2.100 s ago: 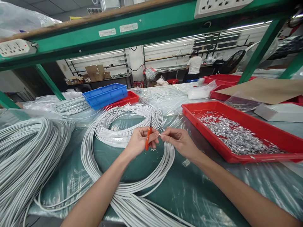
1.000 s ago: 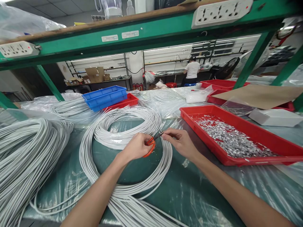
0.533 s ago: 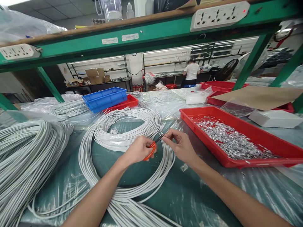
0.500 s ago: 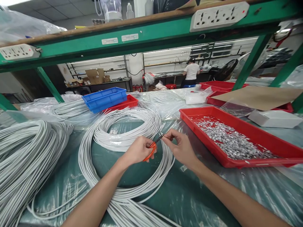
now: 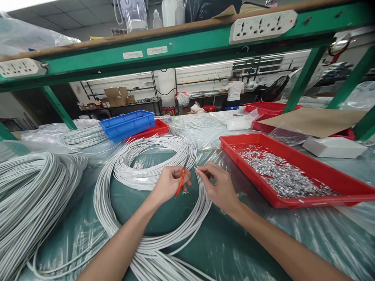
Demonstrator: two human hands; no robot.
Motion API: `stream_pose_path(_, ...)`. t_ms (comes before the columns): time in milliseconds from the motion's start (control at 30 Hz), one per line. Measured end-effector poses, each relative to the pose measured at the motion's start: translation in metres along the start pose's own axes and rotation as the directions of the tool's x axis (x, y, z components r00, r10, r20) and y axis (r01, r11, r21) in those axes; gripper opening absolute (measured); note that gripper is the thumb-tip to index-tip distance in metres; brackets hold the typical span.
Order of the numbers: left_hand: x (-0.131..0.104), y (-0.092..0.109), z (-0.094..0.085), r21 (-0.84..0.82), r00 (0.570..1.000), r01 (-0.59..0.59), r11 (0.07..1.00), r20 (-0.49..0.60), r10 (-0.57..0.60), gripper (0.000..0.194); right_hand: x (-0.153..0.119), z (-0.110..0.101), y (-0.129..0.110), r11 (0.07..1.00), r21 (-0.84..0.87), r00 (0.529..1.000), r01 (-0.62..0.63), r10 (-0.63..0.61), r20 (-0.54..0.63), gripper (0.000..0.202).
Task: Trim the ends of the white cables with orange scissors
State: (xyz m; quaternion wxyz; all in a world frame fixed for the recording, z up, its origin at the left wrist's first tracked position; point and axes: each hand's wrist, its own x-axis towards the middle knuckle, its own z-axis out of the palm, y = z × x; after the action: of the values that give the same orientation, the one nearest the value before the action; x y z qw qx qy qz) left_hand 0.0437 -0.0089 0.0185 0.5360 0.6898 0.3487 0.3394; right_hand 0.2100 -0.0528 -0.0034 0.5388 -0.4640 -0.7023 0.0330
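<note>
Cutters, orange-handled [image 5: 180,183], one: being gripped in the left hand [image 5: 170,182], above the bench [image 5: 234,242] beside the coiled white cable [image 5: 155,176]; the long axis is being held steeply slanted, blades being pointed up and slightly right, handles toward the person. Thin pale piece [image 5: 196,168], one: being pinched at the right hand's [image 5: 220,187] fingertips, its direction too small to tell.
</note>
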Motion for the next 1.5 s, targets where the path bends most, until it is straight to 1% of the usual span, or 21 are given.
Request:
stream_pose_path(67,0.001,-0.001,-0.002,-0.025,0.997,-0.060,0.998,-0.044,0.058,0.033,-0.001,0.001,-0.002,1.000,0.019,0.999,-0.001,0.000,0.053,0.020)
stream_pose_path(133,0.002,-0.001,-0.003,-0.046,0.996,-0.084,0.995,-0.043,0.082,0.034,-0.002,0.002,-0.003,1.000,0.016,0.997,0.010,-0.011,0.080,0.021)
stream_pose_path(233,0.001,-0.001,-0.003,-0.067,0.996,-0.079,0.995,-0.037,0.077,0.036,-0.002,0.001,-0.004,0.999,0.025,0.996,0.031,-0.033,0.088,0.020)
stream_pose_path(300,0.000,0.000,-0.004,-0.073,0.998,-0.066,0.995,-0.011,0.065,0.036,0.000,-0.001,-0.004,0.998,0.068,0.993,0.012,-0.019,0.113,0.020)
stream_pose_path(333,0.000,0.001,-0.005,-0.079,0.998,-0.059,0.995,0.014,0.060,0.035,0.002,-0.003,-0.003,0.994,0.109,0.989,-0.021,0.005,0.145,0.021)
stream_pose_path(400,-0.001,0.001,-0.008,-0.101,0.996,-0.049,0.994,0.074,0.057,0.034,0.005,-0.007,-0.002,0.964,0.232,0.965,-0.128,0.067,0.255,0.023)
stream_pose_path(500,-0.002,0.002,-0.011,-0.145,0.987,-0.046,0.988,0.147,0.067,0.032,0.010,-0.012,0.000,0.858,0.421,0.905,-0.296,0.112,0.410,0.026)
stream_pose_path(600,-0.003,0.004,-0.011,-0.164,0.982,-0.047,0.985,0.174,0.076,0.031,0.013,-0.015,0.001,0.766,0.510,0.875,-0.391,0.138,0.464,0.030)
stream_pose_path(700,-0.004,0.007,-0.010,-0.136,0.983,-0.058,0.989,0.166,0.081,0.031,0.012,-0.014,0.002,0.752,0.500,0.854,-0.429,0.157,0.496,0.034)
stream_pose_path(733,-0.004,0.007,-0.010,-0.117,0.985,-0.060,0.991,0.154,0.078,0.030,0.012,-0.014,0.003,0.774,0.477,0.855,-0.417,0.155,0.496,0.035)
stream_pose_path(800,-0.004,0.006,-0.009,-0.062,0.991,-0.054,0.997,0.116,0.061,0.028,0.011,-0.013,0.004,0.854,0.390,0.875,-0.345,0.141,0.464,0.034)
stream_pose_path(900,-0.004,0.001,-0.006,0.064,0.997,-0.055,0.996,0.056,0.052,0.023,0.010,-0.011,0.003,0.974,0.170,0.919,-0.152,0.076,0.386,0.027)
stream_pose_path(967,-0.003,-0.004,-0.004,0.166,0.996,-0.087,0.982,0.013,0.087,0.022,0.007,-0.009,0.001,0.998,0.045,0.936,-0.045,0.026,0.351,0.023)
stream_pose_path(1033,-0.002,-0.008,-0.002,0.229,0.993,-0.109,0.967,-0.020,0.117,0.024,0.004,-0.006,0.000,1.000,-0.017,0.947,-0.002,0.007,0.322,0.021)
stream_pose_path(1067,-0.002,-0.009,-0.001,0.224,0.993,-0.104,0.969,-0.029,0.113,0.024,0.002,-0.004,0.000,1.000,-0.023,0.953,-0.012,0.018,0.304,0.021)
stream_pose_path(1133,0.000,-0.009,0.000,0.152,0.997,-0.066,0.986,-0.036,0.072,0.022,0.000,-0.001,0.001,0.996,0.019,0.961,-0.082,0.074,0.267,0.022)
stream_pose_path(1233,0.002,-0.008,-0.003,0.074,0.998,-0.030,0.997,-0.059,0.035,0.024,0.002,0.001,0.006,0.955,0.177,0.957,-0.236,0.196,0.216,0.026)
stream_pose_path(1267,0.002,-0.008,-0.005,0.098,0.998,-0.037,0.994,-0.056,0.043,0.024,0.003,0.001,0.009,0.930,0.241,0.951,-0.279,0.232,0.206,0.027)
stream_pose_path(1333,0.003,-0.011,-0.009,0.211,0.998,-0.061,0.976,-0.018,0.067,0.024,0.006,0.000,0.013,0.865,0.363,0.935,-0.346,0.288,0.206,0.029)
stream_pose_path(1433,0.003,-0.018,-0.012,0.384,0.996,-0.081,0.920,0.053,0.065,0.026,0.009,0.000,0.017,0.758,0.512,0.915,-0.404,0.333,0.229,0.030)
stream_pose_path(1500,0.003,-0.022,-0.012,0.429,0.996,-0.084,0.899,0.066,0.062,0.025,0.009,0.000,0.016,0.696,0.570,0.899,-0.436,0.360,0.249,0.030)
